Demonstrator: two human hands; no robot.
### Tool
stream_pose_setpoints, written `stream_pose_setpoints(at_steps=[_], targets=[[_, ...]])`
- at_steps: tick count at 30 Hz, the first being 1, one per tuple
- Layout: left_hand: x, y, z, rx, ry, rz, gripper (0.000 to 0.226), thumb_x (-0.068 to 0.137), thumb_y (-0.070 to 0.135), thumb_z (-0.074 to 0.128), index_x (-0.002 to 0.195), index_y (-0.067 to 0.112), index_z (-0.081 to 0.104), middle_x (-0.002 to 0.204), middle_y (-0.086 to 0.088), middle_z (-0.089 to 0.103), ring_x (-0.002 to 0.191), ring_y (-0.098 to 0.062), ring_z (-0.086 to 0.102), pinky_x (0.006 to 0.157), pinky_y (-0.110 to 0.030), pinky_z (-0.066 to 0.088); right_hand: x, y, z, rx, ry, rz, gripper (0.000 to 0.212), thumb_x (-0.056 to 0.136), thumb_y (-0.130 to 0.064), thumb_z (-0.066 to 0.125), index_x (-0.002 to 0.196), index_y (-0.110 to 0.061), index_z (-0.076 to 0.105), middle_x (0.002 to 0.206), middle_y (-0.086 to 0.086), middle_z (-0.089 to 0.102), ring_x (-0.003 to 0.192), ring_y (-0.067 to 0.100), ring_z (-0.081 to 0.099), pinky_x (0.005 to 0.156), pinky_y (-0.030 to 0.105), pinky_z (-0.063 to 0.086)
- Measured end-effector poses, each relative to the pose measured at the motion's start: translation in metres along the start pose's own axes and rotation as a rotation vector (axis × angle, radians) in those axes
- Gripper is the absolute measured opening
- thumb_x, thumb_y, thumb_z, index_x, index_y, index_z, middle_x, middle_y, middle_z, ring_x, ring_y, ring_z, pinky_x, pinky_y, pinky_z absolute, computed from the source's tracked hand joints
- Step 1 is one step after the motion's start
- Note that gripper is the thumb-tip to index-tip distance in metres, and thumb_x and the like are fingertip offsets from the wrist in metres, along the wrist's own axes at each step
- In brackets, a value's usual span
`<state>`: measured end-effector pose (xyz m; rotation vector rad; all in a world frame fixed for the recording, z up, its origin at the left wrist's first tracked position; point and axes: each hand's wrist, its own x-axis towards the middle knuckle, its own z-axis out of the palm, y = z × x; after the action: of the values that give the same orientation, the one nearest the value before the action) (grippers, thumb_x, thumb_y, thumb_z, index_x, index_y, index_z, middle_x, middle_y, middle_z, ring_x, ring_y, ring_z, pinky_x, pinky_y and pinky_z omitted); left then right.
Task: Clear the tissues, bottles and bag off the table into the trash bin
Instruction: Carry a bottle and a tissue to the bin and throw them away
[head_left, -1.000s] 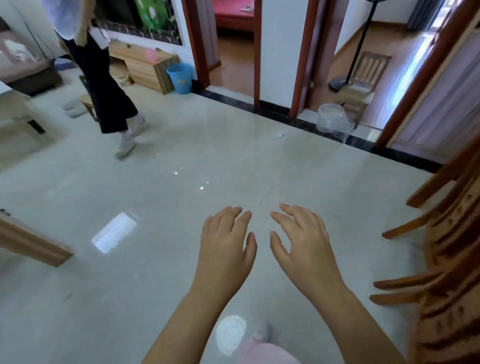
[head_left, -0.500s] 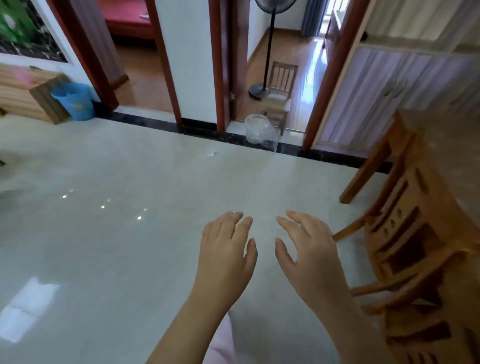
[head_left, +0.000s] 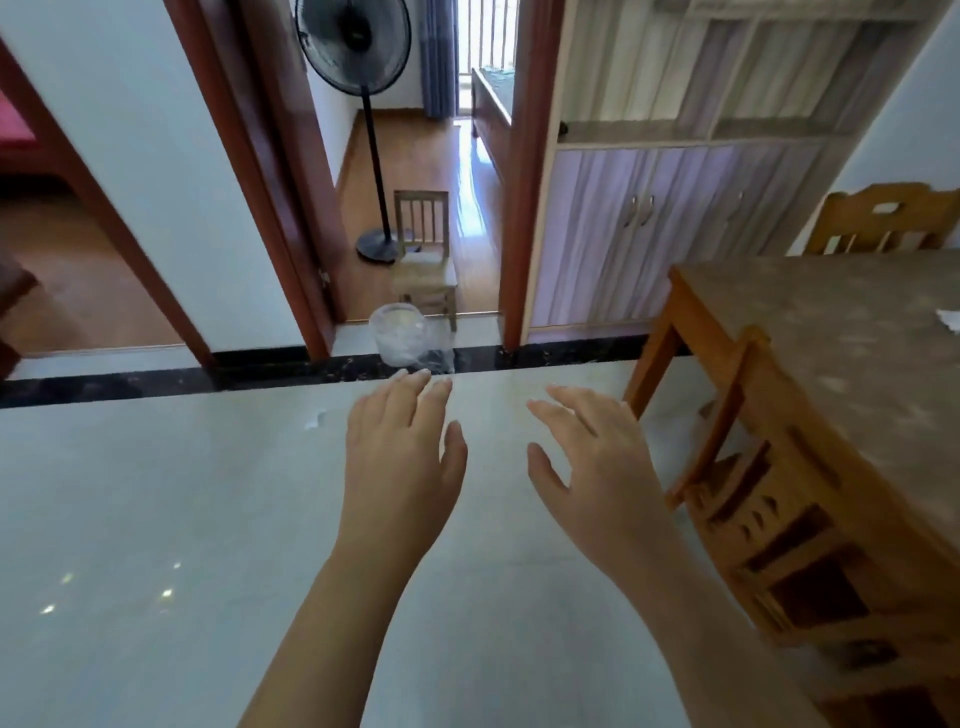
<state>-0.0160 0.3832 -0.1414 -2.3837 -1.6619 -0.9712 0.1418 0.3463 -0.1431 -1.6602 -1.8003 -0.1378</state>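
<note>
view has swung right: table (head_left: 831, 332) now shows, tissue (head_left: 949, 318) cut off; left hand (head_left: 402, 457), right hand (head_left: 597, 462) grips apart, empty.

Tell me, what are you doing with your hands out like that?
Nothing is being held yet. The left hand and right hand are both open and empty, held out over the floor. The table is on the right, with something white at its far edge. A bin lined with clear plastic stands by the doorway ahead.

Pale glossy floor (head_left: 156, 519), white walls (head_left: 171, 182), red-brown doorframes (head_left: 519, 208), standing fan (head_left: 358, 47), lilac cabinet (head_left: 649, 234) upper right.
</note>
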Motion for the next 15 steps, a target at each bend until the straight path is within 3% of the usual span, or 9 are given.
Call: stream_pose_setpoints(at_steps=[4,7,12,15], targets=[[0.059,0.004,0.038,-0.071,-0.05,0.105,0.036,0.081,0.019,0.053,0.112,0.005,0.062,0.113,-0.014,0.065,0.109,-0.034,0.057,0.094,-0.048,0.042,0.049,0.046,0.007,-0.057,0.083,0.093,0.04,0.083,-0.033,0.049,0.107,-0.005,0.065,0.11,0.016,0.066,0.098,0.033,0.061,0.088,0.051,0.044],[0.108,0.011,0.076,-0.103,-0.052,0.169,0.035,0.08,0.018,0.055,0.111,0.005,0.063,0.112,-0.014,0.065,0.107,-0.034,0.058,0.091,-0.054,0.045,0.092,0.086,0.012,-0.074,0.148,0.154,0.046,0.083,-0.035,0.041,0.108,-0.004,0.064,0.111,0.017,0.065,0.1,0.034,0.059,0.087,0.056,0.046],[0.198,0.033,0.145,-0.134,-0.065,0.275,0.035,0.078,0.017,0.054,0.109,0.004,0.063,0.109,-0.014,0.066,0.103,-0.034,0.059,0.09,-0.047,0.044,0.163,0.151,0.025,-0.146,0.238,0.136,0.041,0.081,-0.03,0.043,0.103,-0.003,0.065,0.103,0.017,0.066,0.094,0.032,0.06,0.083,0.037,0.039],[0.253,0.053,0.181,-0.168,-0.084,0.345,0.033,0.076,0.015,0.056,0.106,0.003,0.063,0.107,-0.014,0.066,0.102,-0.036,0.06,0.089,-0.048,0.044,0.206,0.191,0.02,-0.206,0.304,0.156,0.031,0.08,-0.024,0.052,0.098,-0.003,0.066,0.099,0.016,0.067,0.09,0.032,0.061,0.081,0.035,0.037]])
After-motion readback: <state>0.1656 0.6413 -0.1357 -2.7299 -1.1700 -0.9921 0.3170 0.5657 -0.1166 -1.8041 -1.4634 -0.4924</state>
